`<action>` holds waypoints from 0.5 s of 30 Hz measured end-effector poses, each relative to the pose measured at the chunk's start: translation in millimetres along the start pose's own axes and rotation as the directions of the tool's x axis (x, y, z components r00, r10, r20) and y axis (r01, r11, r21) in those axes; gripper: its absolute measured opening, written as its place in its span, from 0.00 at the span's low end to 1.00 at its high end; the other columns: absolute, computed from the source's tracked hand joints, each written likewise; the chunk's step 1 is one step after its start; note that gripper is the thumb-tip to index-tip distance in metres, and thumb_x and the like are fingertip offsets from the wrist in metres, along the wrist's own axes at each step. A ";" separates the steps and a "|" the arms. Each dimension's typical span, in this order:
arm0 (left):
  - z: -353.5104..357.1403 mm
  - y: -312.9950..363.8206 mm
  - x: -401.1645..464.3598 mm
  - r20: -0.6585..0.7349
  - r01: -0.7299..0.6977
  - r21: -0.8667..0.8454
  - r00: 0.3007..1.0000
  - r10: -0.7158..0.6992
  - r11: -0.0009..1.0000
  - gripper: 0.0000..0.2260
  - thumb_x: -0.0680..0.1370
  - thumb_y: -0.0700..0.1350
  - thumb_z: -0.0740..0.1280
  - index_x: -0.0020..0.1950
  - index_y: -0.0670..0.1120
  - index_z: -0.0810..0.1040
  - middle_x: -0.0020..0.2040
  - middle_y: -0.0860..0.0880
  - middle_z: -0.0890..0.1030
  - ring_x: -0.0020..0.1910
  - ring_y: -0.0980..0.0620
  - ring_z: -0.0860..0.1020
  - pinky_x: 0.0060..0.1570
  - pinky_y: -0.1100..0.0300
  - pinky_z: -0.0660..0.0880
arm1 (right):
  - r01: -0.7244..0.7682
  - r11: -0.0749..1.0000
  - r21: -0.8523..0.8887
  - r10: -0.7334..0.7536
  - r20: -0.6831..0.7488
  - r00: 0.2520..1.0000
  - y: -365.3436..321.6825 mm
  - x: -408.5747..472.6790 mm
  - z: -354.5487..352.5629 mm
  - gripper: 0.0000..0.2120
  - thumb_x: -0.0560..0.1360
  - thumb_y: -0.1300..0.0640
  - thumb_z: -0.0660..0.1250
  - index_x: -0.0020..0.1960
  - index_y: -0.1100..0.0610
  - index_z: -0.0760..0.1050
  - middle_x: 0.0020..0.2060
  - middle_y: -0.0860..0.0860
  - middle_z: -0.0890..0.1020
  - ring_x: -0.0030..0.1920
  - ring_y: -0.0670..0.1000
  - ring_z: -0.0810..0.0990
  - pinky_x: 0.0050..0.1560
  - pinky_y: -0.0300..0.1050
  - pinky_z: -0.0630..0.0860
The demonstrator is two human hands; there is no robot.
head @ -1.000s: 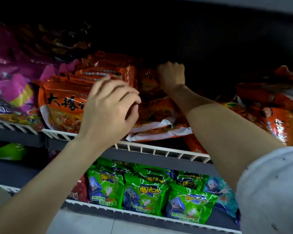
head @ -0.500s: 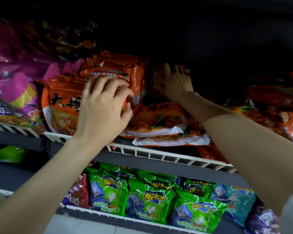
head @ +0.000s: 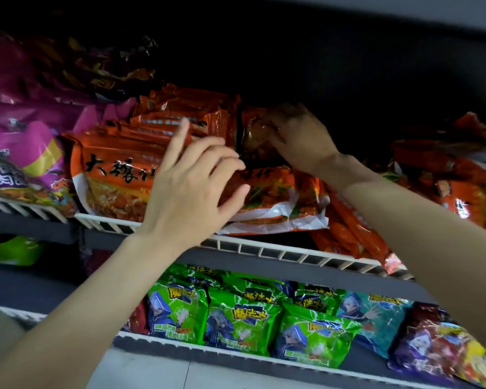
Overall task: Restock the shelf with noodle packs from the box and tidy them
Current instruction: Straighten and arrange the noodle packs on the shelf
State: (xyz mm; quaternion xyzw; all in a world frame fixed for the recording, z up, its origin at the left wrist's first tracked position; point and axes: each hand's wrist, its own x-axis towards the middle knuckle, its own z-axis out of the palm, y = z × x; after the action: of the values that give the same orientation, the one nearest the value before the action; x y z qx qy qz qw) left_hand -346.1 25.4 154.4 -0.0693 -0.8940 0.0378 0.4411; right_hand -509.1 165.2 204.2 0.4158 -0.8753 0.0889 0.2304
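Orange noodle packs fill the upper shelf [head: 264, 249]. A row of upright orange packs [head: 115, 175] stands at the left. My left hand [head: 191, 189] lies with spread fingers against the right end of that row and on a flat orange pack [head: 278, 200]. Deeper in the shelf, my right hand [head: 298, 136] grips an upright orange pack [head: 253, 136] by its right edge. More orange packs [head: 357, 234] lie tumbled under my right forearm and to the right.
Purple packs [head: 20, 147] fill the upper shelf's left section. Green snack packs [head: 236, 321] line the lower shelf, with red and purple packs [head: 438, 349] at its right. The back of the upper shelf is dark. A white wire rail fronts each shelf.
My right hand has curled onto the upright pack at the back. My left hand spread its fingers and moved slightly right onto the flat pack. The view shifted a little.
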 end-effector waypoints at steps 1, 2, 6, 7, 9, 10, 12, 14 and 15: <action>0.7 6.9 -0.9 0.049 -0.017 -0.027 0.999 0.018 0.999 0.16 0.78 0.55 0.62 0.55 0.45 0.81 0.53 0.48 0.82 0.57 0.47 0.77 0.73 0.50 0.54 | -0.041 0.999 0.018 0.041 0.011 0.999 -1.9 -14.9 -11.5 0.18 0.81 0.47 0.55 0.67 0.52 0.73 0.63 0.55 0.76 0.65 0.58 0.71 0.61 0.51 0.69; 2.0 13.3 -2.2 0.115 -0.014 -0.047 0.993 0.020 0.999 0.19 0.78 0.57 0.60 0.56 0.45 0.80 0.53 0.49 0.82 0.56 0.47 0.78 0.71 0.52 0.58 | -0.104 0.994 -0.010 0.105 0.070 0.992 -3.5 -29.8 -21.8 0.20 0.81 0.43 0.53 0.64 0.52 0.74 0.57 0.55 0.79 0.60 0.58 0.75 0.58 0.50 0.71; 8.0 36.7 -13.2 0.304 0.176 -0.205 0.947 -0.109 0.963 0.23 0.76 0.61 0.54 0.56 0.49 0.81 0.50 0.51 0.83 0.48 0.47 0.80 0.44 0.54 0.77 | -0.186 0.950 -0.252 0.254 0.270 0.929 -10.2 -71.7 -35.2 0.32 0.77 0.32 0.44 0.57 0.50 0.79 0.49 0.53 0.81 0.58 0.57 0.75 0.61 0.51 0.66; 9.3 41.1 -16.7 0.314 0.229 -0.253 0.938 -0.144 0.940 0.23 0.76 0.61 0.54 0.57 0.49 0.81 0.51 0.51 0.82 0.49 0.46 0.79 0.40 0.53 0.78 | -0.165 0.950 -0.265 0.240 0.280 0.930 -13.7 -75.8 -33.7 0.33 0.76 0.31 0.44 0.59 0.50 0.78 0.52 0.53 0.80 0.61 0.57 0.72 0.62 0.52 0.63; 11.8 46.5 -23.4 0.312 0.276 -0.295 0.933 -0.181 0.915 0.23 0.75 0.60 0.55 0.59 0.49 0.80 0.53 0.51 0.80 0.51 0.46 0.78 0.40 0.50 0.79 | -0.170 0.947 -0.273 0.256 0.319 0.912 -20.0 -76.7 -29.2 0.36 0.74 0.28 0.44 0.62 0.52 0.75 0.56 0.54 0.79 0.63 0.58 0.67 0.63 0.53 0.60; 12.4 47.9 -25.8 0.314 0.281 -0.300 0.931 -0.184 0.911 0.23 0.75 0.60 0.56 0.60 0.49 0.79 0.54 0.51 0.80 0.52 0.45 0.78 0.42 0.50 0.79 | -0.210 0.945 -0.251 0.287 0.325 0.901 -23.6 -74.4 -27.1 0.37 0.73 0.27 0.46 0.63 0.53 0.73 0.56 0.55 0.78 0.64 0.59 0.66 0.63 0.54 0.59; 12.0 47.9 -28.1 0.322 0.302 -0.322 0.926 -0.196 0.897 0.21 0.74 0.58 0.60 0.60 0.48 0.79 0.55 0.51 0.80 0.53 0.46 0.77 0.46 0.50 0.78 | -0.332 0.930 -0.160 0.367 0.316 0.875 -31.2 -66.2 -22.1 0.36 0.71 0.27 0.52 0.66 0.53 0.68 0.57 0.57 0.78 0.66 0.61 0.64 0.64 0.54 0.59; 10.4 47.4 -27.3 0.318 0.340 -0.354 0.920 -0.230 0.871 0.19 0.73 0.55 0.65 0.60 0.48 0.80 0.55 0.51 0.80 0.54 0.46 0.77 0.48 0.51 0.77 | -0.434 0.898 -0.075 0.434 0.310 0.846 -37.3 -58.2 -17.9 0.37 0.70 0.30 0.61 0.69 0.53 0.63 0.60 0.57 0.76 0.68 0.62 0.63 0.66 0.55 0.58; 9.8 47.1 -26.1 0.317 0.363 -0.371 0.914 -0.251 0.855 0.18 0.72 0.54 0.67 0.59 0.48 0.80 0.54 0.50 0.80 0.54 0.47 0.77 0.48 0.51 0.77 | -0.484 0.875 0.004 0.460 0.302 0.835 -39.5 -55.8 -17.1 0.38 0.69 0.32 0.66 0.70 0.53 0.62 0.62 0.57 0.75 0.68 0.62 0.63 0.67 0.56 0.59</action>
State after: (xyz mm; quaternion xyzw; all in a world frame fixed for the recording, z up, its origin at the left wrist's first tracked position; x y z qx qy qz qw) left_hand -333.9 67.8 121.9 -0.0127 -0.9296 -0.2193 0.2959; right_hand -442.5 184.3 191.2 0.2042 -0.9706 0.1156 0.0527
